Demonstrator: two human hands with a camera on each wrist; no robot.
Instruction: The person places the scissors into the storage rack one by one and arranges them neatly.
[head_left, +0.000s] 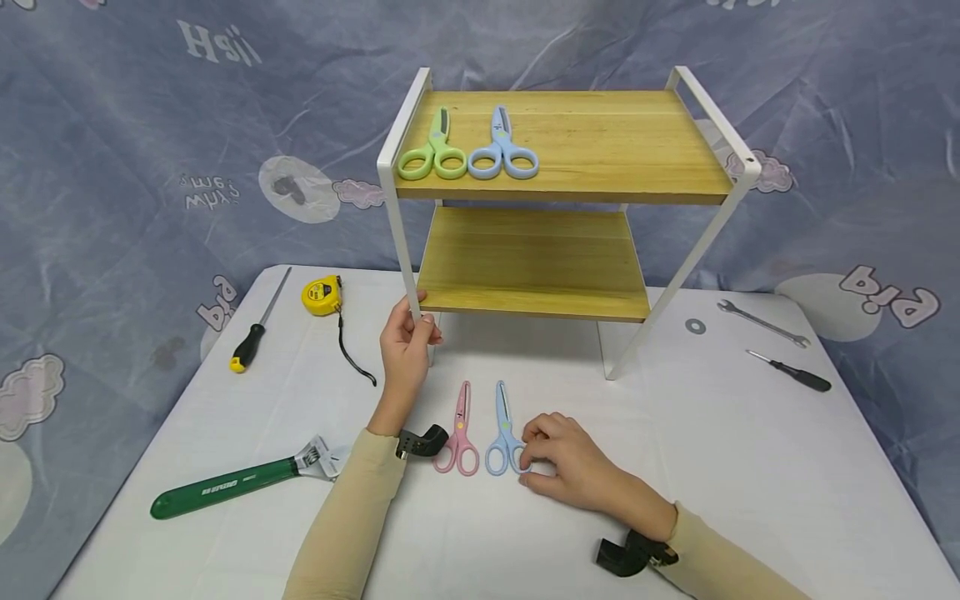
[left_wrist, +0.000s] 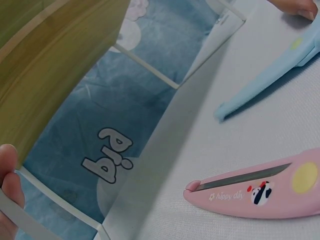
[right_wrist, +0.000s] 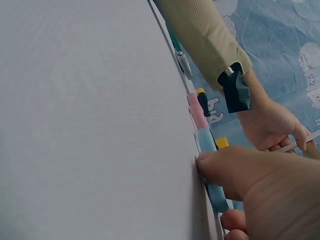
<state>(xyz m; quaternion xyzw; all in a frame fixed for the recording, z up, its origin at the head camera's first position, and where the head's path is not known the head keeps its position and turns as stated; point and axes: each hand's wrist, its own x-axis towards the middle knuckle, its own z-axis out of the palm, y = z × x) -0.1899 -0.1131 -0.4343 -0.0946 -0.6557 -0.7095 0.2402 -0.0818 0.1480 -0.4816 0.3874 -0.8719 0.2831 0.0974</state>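
- Left hand (head_left: 406, 350) grips the white leg (head_left: 400, 242) of a shelf (head_left: 600, 150), frame center.
- Right hand (head_left: 573, 467) pinches blue scissors (head_left: 504, 427) beside pink scissors (head_left: 461, 423), lower center.

The left hand (head_left: 406, 346) grips the front left leg (head_left: 401, 242) of a two-tier shelf (head_left: 600, 150) bearing green scissors (head_left: 434, 142) and periwinkle scissors (head_left: 501, 135) on top; at the table (head_left: 712, 467), the right hand (head_left: 573, 465) meets light-blue scissors (head_left: 505, 427) near pink scissors (head_left: 461, 427), an adjustable wrench (head_left: 243, 483) lying farther left.
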